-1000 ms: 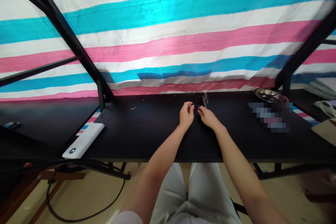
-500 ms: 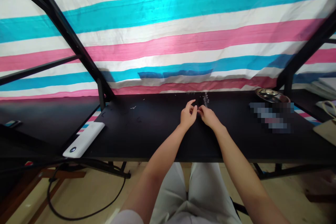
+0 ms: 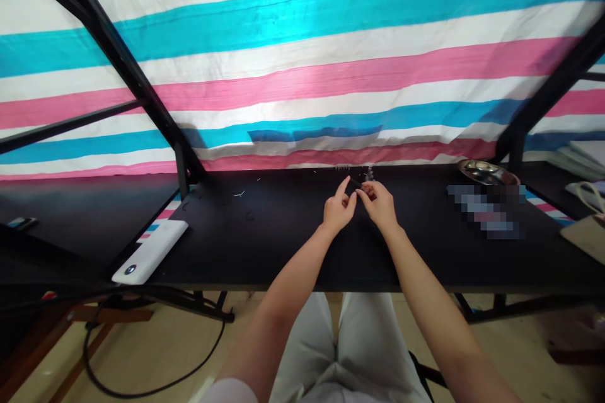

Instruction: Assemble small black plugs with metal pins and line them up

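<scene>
My left hand (image 3: 338, 210) and my right hand (image 3: 379, 203) meet over the far middle of the black table (image 3: 283, 239). Both pinch a small dark thing (image 3: 355, 184) between thumb and fingertips; it is too small to name. The fingers of both hands are curled together around it. Just beyond the hands, several tiny pale bits (image 3: 367, 170) lie near the table's back edge.
A white power bank (image 3: 150, 251) lies at the table's left front corner, with a black cable (image 3: 155, 359) looping on the floor below. A metal dish (image 3: 486, 172) sits at the back right. Black frame bars (image 3: 118, 56) and a striped tarp (image 3: 302, 63) stand behind.
My right hand has lifted and shifted slightly away, now covering the pale bits it was beside. My left fingers have gone from curled to pinching upward at the small dark thing.
</scene>
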`<state>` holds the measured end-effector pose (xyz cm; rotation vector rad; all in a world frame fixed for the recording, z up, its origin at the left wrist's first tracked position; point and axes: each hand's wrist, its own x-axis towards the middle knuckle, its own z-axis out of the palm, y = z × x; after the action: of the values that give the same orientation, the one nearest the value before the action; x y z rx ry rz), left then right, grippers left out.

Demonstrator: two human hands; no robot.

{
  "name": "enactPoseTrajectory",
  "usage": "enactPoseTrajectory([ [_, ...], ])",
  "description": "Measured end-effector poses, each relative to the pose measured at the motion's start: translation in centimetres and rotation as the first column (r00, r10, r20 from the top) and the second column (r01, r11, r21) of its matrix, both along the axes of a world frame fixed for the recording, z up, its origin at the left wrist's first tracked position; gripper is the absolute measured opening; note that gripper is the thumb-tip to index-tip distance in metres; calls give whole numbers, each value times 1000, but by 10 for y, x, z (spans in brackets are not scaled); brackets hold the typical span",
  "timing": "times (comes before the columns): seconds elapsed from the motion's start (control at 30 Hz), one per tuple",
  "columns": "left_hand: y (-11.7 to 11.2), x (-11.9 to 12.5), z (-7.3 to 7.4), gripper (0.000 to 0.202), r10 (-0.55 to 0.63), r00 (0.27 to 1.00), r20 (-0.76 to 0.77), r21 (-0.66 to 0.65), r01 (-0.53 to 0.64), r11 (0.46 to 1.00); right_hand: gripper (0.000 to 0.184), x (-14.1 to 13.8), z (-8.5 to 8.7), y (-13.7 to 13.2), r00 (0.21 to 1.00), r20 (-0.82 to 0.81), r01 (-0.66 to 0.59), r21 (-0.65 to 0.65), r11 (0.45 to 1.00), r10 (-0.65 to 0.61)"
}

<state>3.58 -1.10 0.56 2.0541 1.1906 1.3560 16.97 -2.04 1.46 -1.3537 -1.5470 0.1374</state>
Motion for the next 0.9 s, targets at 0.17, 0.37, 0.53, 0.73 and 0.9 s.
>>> enactPoseTrajectory([
  [0.17,0,0,1,52,4,1000,14,5,-4,1000,30,-1,1,-1,999,-5,-41,14,999,41],
  [0.37,0,0,0,54,1,999,-36,22,0,1000,34,-1,1,-1,999,28,-39,11,999,39],
  [0.53,0,-1,0,56,-22,998,-57,36,24,999,32,-2,1,-3,999,41,-13,30,999,11],
  [0.73,0,-1,0,54,-28,999,-29,19,29,999,29,-4,2,-5,999,28,-16,6,1000,16],
  [0.9,-2,0,1,54,-49,996,72,-18,50,999,26,-5,-1,-2,998,-2,-64,44,997,64],
])
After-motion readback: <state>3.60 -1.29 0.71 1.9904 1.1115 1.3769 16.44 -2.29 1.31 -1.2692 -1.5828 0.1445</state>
